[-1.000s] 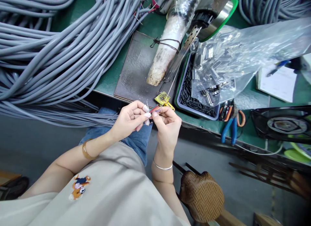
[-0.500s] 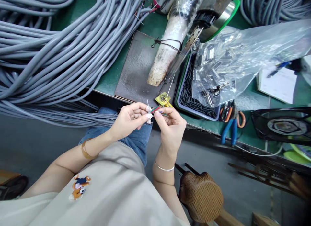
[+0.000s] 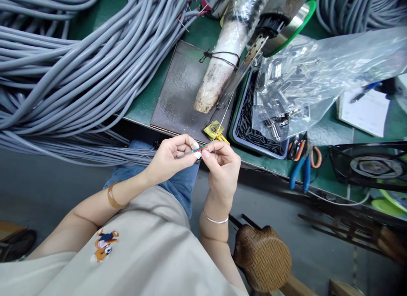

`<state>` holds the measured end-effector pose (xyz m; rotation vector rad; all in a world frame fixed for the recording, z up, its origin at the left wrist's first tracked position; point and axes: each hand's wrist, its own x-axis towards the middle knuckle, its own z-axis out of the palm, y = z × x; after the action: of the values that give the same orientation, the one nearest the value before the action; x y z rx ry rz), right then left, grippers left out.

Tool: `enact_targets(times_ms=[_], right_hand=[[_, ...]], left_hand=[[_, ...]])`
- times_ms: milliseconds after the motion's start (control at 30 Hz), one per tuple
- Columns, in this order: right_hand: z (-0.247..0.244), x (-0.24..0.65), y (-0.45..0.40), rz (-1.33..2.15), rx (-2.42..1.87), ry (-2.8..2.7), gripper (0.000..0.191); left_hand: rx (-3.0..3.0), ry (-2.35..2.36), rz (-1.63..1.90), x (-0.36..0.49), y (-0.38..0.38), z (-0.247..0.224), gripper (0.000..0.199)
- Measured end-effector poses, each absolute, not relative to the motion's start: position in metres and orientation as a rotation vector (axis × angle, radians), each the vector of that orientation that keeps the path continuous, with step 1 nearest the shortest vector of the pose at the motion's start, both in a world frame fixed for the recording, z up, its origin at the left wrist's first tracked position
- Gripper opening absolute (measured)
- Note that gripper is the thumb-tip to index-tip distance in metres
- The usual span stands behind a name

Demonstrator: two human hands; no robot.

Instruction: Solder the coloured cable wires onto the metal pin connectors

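Note:
Both hands meet in front of me at the bench edge, pinched on the stripped end of a grey cable. My left hand (image 3: 173, 157) holds the cable near where its thin coloured wires (image 3: 200, 149) come out. The fingertips of my right hand (image 3: 222, 166) close on the far ends of those wires, red and green among them. A yellow tag or small packet (image 3: 213, 129) lies just beyond my fingers, by the brown board (image 3: 173, 90). A thin, pale strand (image 3: 225, 114) runs down toward my right fingertips. The exact wire tips are hidden by my fingers.
Bundled grey cables (image 3: 95, 71) cover the left. A taped, pale tube (image 3: 216, 71) angles over the board. To the right are a bin of black sleeves (image 3: 246, 122), a clear bag of connectors (image 3: 286, 84), blue-handled pliers (image 3: 300, 171), a fan (image 3: 372, 165) and a wooden stool (image 3: 267, 258).
My right hand has shifted slightly left and down, closer to my left hand. The coloured wires lie flatter between the fingers, and the white wire end above my left fingertips no longer stands out.

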<state>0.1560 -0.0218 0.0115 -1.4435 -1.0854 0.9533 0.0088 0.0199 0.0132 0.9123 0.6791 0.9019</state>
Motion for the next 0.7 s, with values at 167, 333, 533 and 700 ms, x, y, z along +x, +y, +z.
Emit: enact_targets(times_ms=[167, 333, 533, 700], right_hand=[[0.018, 0.150, -0.026, 0.781, -1.501, -1.183, 0.019], [0.021, 0.146, -0.032, 0.439, -1.538, -1.336, 0.017], [0.028, 0.158, -0.036, 0.377, -1.548, -1.199, 0.021], [0.030, 0.157, -0.034, 0.521, -1.564, -1.566, 0.014]], left_hand=[[1.020, 0.745, 0.945, 0.008, 0.019, 0.018, 0.017], [1.009, 0.750, 0.992, 0.006, 0.019, 0.021, 0.020], [0.952, 0.744, 0.967, 0.003, 0.020, 0.022, 0.024], [1.035, 0.730, 0.944, 0.002, 0.019, 0.022, 0.025]])
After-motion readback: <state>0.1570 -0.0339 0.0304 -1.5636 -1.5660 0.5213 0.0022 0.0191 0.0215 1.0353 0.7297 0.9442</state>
